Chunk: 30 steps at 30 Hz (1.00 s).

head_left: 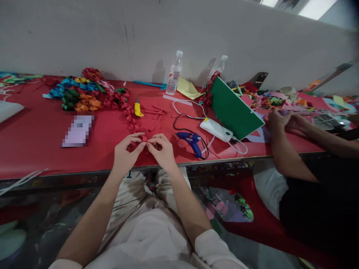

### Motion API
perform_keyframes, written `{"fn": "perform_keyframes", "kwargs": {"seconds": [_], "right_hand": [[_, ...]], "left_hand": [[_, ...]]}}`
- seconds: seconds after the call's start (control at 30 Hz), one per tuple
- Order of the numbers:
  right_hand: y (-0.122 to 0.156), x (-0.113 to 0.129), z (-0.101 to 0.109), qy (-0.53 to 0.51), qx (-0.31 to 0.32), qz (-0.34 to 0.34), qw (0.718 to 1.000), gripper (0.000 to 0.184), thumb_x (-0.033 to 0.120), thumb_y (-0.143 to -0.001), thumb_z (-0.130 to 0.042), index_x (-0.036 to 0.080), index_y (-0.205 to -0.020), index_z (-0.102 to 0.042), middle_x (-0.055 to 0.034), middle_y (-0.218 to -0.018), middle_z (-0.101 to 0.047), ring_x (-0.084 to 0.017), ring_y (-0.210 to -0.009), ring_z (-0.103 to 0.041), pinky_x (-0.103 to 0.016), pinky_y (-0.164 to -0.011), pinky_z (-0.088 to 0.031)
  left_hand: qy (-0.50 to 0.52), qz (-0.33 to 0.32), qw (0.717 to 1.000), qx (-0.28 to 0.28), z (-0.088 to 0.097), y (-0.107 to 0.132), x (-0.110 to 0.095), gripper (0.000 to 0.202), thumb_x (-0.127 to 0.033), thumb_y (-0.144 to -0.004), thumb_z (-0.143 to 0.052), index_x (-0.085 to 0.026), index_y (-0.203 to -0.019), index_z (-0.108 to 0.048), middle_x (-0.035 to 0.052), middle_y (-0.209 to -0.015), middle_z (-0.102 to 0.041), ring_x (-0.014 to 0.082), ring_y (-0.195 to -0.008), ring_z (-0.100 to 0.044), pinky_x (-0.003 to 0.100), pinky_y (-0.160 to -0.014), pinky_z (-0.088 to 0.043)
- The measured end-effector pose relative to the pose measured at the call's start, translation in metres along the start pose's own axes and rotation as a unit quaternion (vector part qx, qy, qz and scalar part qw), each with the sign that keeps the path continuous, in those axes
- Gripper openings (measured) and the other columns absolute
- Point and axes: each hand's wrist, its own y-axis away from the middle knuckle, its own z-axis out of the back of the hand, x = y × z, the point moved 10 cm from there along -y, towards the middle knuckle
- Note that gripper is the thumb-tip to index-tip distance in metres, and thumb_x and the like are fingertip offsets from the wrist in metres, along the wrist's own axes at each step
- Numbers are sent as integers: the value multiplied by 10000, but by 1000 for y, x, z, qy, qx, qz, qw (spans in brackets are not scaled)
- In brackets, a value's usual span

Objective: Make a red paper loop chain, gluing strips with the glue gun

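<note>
Close to the table's front edge, my left hand [129,152] and my right hand [163,151] meet fingertip to fingertip. Between them they pinch a small red paper loop [144,138], thumbs pressed together beneath it. From there a red paper chain [129,116] trails back across the table to a heap of coloured paper chains [84,93]. Loose red paper strips [153,112] lie just beyond my hands, beside a yellow-handled cutter [137,108]. A blue glue gun [191,141] rests on its side to the right of my right hand.
A white power bank [216,129] with cables lies before a leaning green board [234,106]. Water bottles [174,76] stand near the wall. A phone-shaped pixelated item [78,130] lies left. At right, a co-worker's hands [286,121] are busy over paper pieces.
</note>
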Motion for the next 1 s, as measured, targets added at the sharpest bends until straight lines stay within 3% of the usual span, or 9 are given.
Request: {"fn": "perform_keyframes", "kwargs": {"seconds": [0.23,0.4,0.67,0.83,1.0], "right_hand": [[6,14,1,51,-22,38,998,78,240,-825,-676,204,-847,-742,-29,-917,-614,-125,-786,-600,-256,-736,-504],[8,17,-3,58,0,33,998,175,267,-914,-582,207,-982,-731,-45,-966,-656,-135,-832,-614,-263,-765,-496],[8,17,-3,53,5,23,998,182,291,-942,-549,191,-1044,-661,-40,-968,-665,-138,-849,-624,-251,-750,-487],[8,20,-9,43,45,44,997,239,237,-968,-518,224,-1133,-690,-52,-1074,-660,-136,-905,-630,-254,-796,-499],[6,19,-6,42,43,45,997,248,230,-979,-503,218,-1139,-693,-61,-1089,-661,-148,-965,-636,-266,-845,-508]], "left_hand": [[-20,-23,999,-10,3,-1,-4,163,-330,-849,-696,-176,-904,-699,89,-1097,-736,166,-942,-687,248,-705,-493],[-8,-10,999,-47,13,-2,8,162,-335,-863,-676,-176,-835,-663,93,-1132,-697,181,-1011,-667,257,-743,-499],[-65,-71,995,27,1,-7,-1,206,-280,-886,-588,-185,-705,-563,103,-1167,-631,224,-1115,-611,370,-952,-479],[-60,-77,994,48,-3,-6,-1,181,-240,-920,-523,-190,-757,-585,96,-1185,-594,210,-1126,-597,355,-952,-481],[-45,-83,994,56,-4,-6,0,165,-275,-905,-580,-192,-762,-582,81,-1142,-581,205,-1085,-591,342,-936,-478]]}}
